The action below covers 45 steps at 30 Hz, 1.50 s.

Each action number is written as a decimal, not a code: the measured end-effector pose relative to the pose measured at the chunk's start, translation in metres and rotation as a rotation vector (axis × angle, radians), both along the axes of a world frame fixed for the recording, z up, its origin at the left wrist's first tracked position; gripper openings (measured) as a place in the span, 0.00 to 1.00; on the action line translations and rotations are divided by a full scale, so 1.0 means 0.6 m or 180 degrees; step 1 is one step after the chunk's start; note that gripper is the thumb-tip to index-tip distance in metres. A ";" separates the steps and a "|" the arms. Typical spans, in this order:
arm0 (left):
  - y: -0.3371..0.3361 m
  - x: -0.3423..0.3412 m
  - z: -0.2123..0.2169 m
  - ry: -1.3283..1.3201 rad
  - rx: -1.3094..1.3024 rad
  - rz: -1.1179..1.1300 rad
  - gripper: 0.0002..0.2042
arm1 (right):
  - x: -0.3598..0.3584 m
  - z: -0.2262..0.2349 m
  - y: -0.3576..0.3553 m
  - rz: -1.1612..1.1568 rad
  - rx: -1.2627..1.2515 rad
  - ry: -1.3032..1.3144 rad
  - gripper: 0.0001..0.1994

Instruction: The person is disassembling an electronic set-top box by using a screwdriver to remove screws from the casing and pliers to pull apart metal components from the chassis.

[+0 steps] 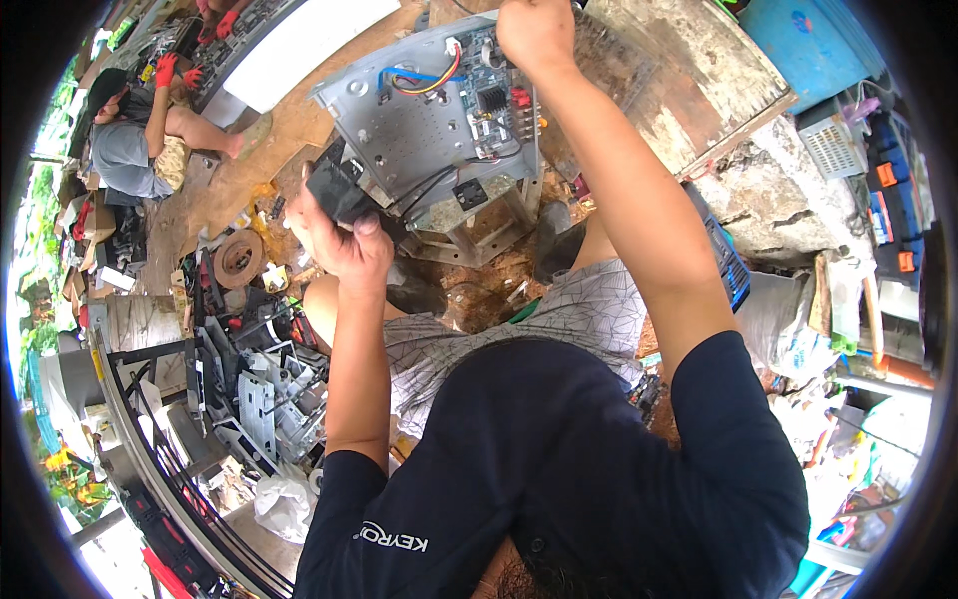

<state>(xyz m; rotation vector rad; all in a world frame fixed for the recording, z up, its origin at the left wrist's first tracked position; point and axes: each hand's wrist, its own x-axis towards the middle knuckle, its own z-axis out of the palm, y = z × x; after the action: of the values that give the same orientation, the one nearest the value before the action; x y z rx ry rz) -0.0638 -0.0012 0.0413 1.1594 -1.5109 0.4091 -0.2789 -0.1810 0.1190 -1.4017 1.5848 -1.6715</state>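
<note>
My left hand [344,245] is closed round a black block-shaped part [339,190] at the near left corner of an open grey metal case [389,150]. Inside the case, a green circuit board [489,105] with a dark heatsink lies along the right side. Red, yellow and blue wires [429,82] run from the board, and black cables lead toward the near edge. A small black fan [467,194] sits at that near edge. My right hand [536,38] is curled at the far right corner of the case, its fingers mostly hidden, so what it grips cannot be made out.
The case rests on a metal stand [469,245] between my legs. Heaped metal and plastic scrap [269,399] lies at left, near a brown disc [239,258]. A wooden box [689,80] and blue bin [808,45] stand at right. A person in red gloves [140,140] sits far left.
</note>
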 end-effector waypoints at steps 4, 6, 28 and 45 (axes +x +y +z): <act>-0.004 0.003 -0.009 0.1792 0.0202 -0.0164 0.33 | 0.007 0.016 0.008 -0.0010 0.0141 0.0060 0.18; 0.000 0.002 -0.004 0.0628 0.0129 -0.0080 0.35 | 0.021 0.015 0.009 0.0047 -0.0047 0.0119 0.18; -0.052 0.006 -0.087 0.2950 0.0903 -0.0217 0.30 | 0.147 0.010 -0.005 0.1508 0.0074 0.2093 0.18; 0.050 0.034 -0.289 0.1553 0.3625 -0.0107 0.31 | 0.390 -0.129 -0.030 0.3913 -0.1385 0.4256 0.12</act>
<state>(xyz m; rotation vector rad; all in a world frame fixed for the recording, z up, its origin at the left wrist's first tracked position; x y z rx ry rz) -0.0435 0.0288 -0.1319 1.8969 -1.2837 -0.8376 -0.0452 -0.1990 0.0415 -3.0721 0.2674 -0.1804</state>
